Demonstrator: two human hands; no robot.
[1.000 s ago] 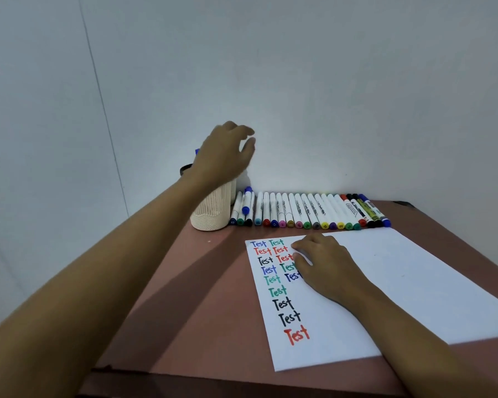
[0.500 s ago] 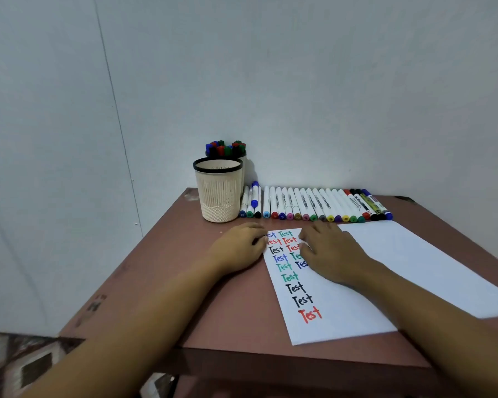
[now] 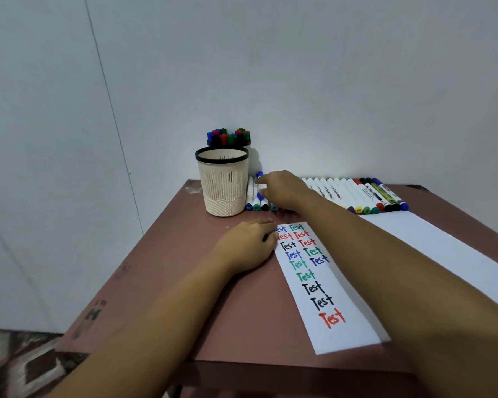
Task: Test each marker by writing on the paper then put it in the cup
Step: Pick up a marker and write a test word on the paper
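Observation:
A cream mesh cup point(image 3: 223, 193) with a black rim stands at the table's back left. To its right a row of white markers point(image 3: 354, 193) with coloured caps lies along the wall. A blue marker point(image 3: 259, 176) lies on top of the row's left end. My right hand point(image 3: 285, 189) reaches over the row, and its thumb and fingertips pinch this marker's white body. The white paper point(image 3: 443, 254) carries several coloured "Test" words down its left side. My left hand point(image 3: 246, 247) rests on the table, its fingers touching the paper's top left corner.
A second holder point(image 3: 229, 137) packed with capped markers stands behind the cup against the wall. The brown table point(image 3: 170, 277) ends in a front edge close to me and a left edge over a patterned floor point(image 3: 18, 366).
My left hand came down from above the cup to the paper's top left corner. My right hand left the paper and reached to the blue marker on the row's left end.

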